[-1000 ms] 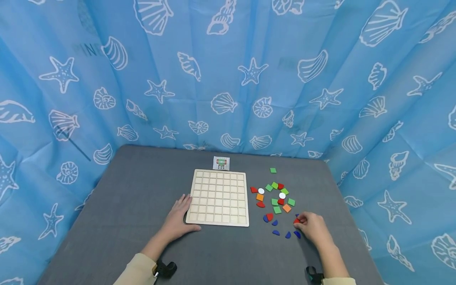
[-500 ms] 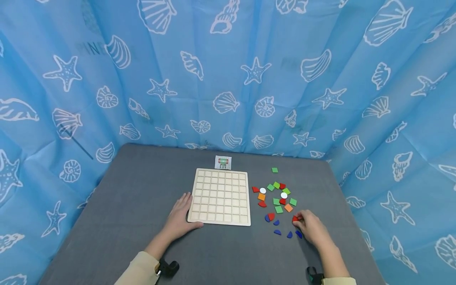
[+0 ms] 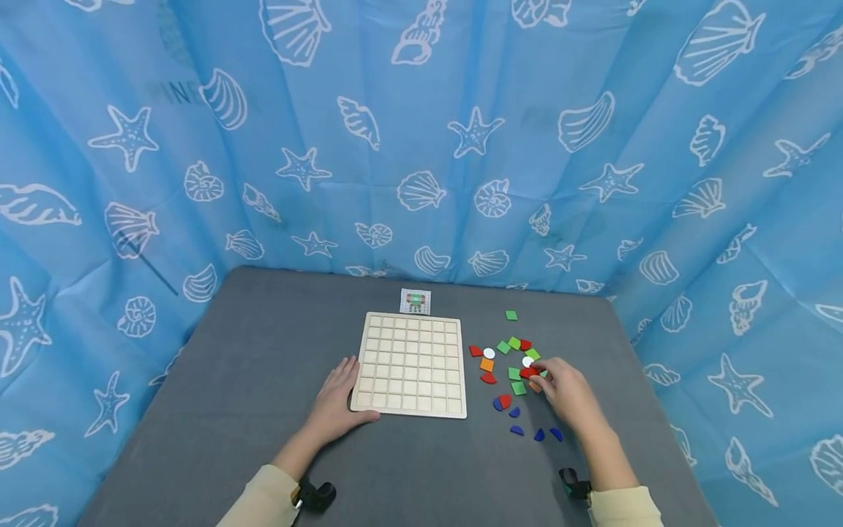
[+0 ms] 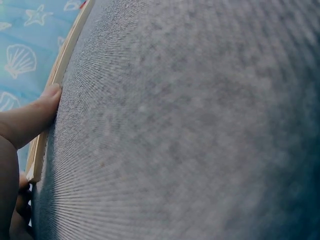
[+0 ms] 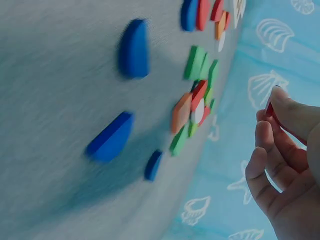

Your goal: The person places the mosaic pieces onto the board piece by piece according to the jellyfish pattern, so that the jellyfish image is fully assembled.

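My right hand [image 3: 568, 388] pinches a small, thin red piece [image 5: 269, 109] between thumb and finger, near the green square pieces [image 3: 518, 389], to the right of the pale wooden grid board [image 3: 411, 364]. It gives little surface, so it may slip; or my hand, being low, may push the flat orange square [image 5: 180, 115]. My left hand [image 3: 334, 410], fingers extended, touches the board's near left corner; uneven pressing could shift it.

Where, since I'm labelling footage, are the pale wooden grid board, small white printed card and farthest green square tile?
Pale wooden grid board [image 3: 411, 361], head view: middle cells.
Small white printed card [image 3: 416, 301], head view: printed centre.
Farthest green square tile [image 3: 511, 315], head view: top face.
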{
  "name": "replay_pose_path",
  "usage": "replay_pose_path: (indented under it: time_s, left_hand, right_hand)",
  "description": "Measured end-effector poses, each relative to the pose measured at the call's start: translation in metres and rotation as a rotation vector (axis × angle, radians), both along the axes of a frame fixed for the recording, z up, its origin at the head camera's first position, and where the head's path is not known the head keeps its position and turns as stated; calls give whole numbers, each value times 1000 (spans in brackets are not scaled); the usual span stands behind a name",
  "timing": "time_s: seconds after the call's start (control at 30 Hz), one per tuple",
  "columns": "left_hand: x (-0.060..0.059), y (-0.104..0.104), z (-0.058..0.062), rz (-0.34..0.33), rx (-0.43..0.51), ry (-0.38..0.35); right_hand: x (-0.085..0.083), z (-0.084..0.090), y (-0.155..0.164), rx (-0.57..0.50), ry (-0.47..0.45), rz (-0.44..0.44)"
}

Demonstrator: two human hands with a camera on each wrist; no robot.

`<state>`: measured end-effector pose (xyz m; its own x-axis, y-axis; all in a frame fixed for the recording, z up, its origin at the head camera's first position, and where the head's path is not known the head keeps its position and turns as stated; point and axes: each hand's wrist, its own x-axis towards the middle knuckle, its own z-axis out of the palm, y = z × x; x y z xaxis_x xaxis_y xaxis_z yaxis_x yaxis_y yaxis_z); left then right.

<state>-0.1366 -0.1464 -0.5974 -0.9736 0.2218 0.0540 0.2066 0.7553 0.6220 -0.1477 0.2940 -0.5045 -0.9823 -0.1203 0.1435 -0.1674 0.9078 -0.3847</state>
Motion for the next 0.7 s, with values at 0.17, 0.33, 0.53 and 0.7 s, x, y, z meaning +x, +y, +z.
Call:
replay_pose_path:
  time_s: [0.17,0.33,0.53,0.7]
  left_hand:
    - [0,0,0,-4,-5,-3]
    - [1,-1,1,-6,-6,-34]
    - [0,-1,1,-9,-9,-49]
    - [-2,-1,0,-7,-23,-50]
  right_hand:
    - [-9,7,-16,-31,22,17]
    - [-21,8,-37,-35,55,53]
    - [-33,9,-60,3,39,48]
    - [-44,10,-76,-5,38,54]
